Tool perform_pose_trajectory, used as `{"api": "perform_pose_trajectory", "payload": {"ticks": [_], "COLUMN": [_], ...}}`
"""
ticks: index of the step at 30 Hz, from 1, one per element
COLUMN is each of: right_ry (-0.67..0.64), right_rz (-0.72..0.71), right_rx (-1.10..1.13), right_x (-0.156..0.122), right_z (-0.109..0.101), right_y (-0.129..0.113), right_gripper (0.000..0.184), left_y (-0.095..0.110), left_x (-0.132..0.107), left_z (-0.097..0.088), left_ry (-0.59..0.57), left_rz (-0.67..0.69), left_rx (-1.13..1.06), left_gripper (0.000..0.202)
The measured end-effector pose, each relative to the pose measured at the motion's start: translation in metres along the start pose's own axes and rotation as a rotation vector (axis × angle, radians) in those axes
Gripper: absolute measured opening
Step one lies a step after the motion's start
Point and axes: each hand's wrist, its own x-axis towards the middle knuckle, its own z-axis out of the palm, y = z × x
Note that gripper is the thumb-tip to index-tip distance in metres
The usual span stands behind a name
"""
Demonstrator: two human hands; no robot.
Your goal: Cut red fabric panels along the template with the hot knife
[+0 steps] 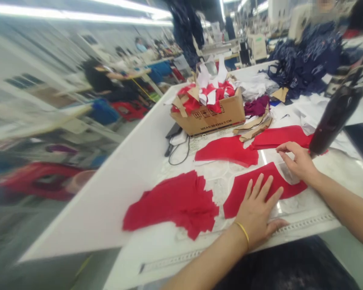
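My left hand (257,213) lies flat with its fingers spread on a red cut fabric piece (240,191), on the white table near its front edge. My right hand (299,163) is just above that piece's far right part, its thumb and forefinger brought together. Whether anything is between those fingertips is too small to tell. A fanned stack of red fabric pieces (172,203) lies to the left. Farther back are another red piece (226,150) and a folded-looking red stack (281,137). A measuring tape strip (308,222) runs along the front edge.
A cardboard box (210,119) full of red and white scraps stands at the back, beside brown paper pieces (255,127). At the right are a dark tapered object (335,117) and a black phone-like slab (361,141). Dark blue fabric (308,60) is heaped behind. A raised white panel (109,181) borders the left.
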Motion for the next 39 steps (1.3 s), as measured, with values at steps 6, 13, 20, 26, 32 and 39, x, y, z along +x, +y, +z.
{"api": "perform_pose_trajectory", "payload": {"ticks": [6,13,20,26,32,39], "right_ry": [-0.009,-0.281,-0.329,-0.298,-0.294,-0.301], "right_rz": [0.032,-0.099,-0.232,-0.259,-0.263,-0.258], "right_rx": [-0.031,-0.127,-0.271,-0.412,-0.473,-0.556], "right_x": [0.006,-0.013,-0.055,-0.059,-0.027,0.003], "right_z": [-0.006,-0.024,-0.054,-0.06,-0.05,-0.02], "right_y": [0.006,0.007,0.007,0.016,0.005,-0.008], "right_gripper": [0.015,0.016,0.025,0.059,0.043,0.032], "left_y": [0.025,0.024,0.026,0.025,0.029,0.033], "left_x": [0.027,0.032,0.036,0.034,0.031,0.031], "left_z": [0.01,0.027,0.031,0.026,0.025,0.034], "left_ry": [0.013,-0.05,-0.063,-0.026,0.055,0.176], "left_rz": [0.074,0.01,-0.021,0.006,0.006,0.039], "left_rx": [-0.021,-0.025,0.049,0.059,0.05,0.093], "left_gripper": [0.072,0.078,0.08,0.079,0.075,0.074]}}
